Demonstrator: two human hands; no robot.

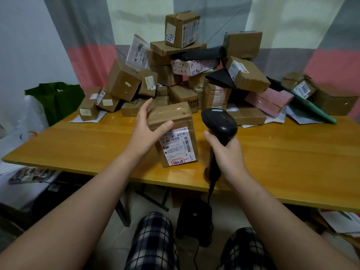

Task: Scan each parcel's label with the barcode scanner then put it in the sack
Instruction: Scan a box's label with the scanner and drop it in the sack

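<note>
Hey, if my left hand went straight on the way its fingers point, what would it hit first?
Probably the small labelled box just beyond the left hand, which grips the taped parcel; depth is unclear.

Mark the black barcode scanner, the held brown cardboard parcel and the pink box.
black barcode scanner (220,121): head view, scanner head.
brown cardboard parcel (173,114): head view, taped top.
pink box (272,98): head view, top face.

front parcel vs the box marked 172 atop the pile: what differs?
Front parcel stands on the table, held by the left hand; the 172 box tops the pile, untouched. Front parcel shows one label with a red stamp; the 172 box shows labels on two faces. The barcode scanner in the right hand is beside the front parcel, not the 172 box. Both are brown cardboard.
</note>
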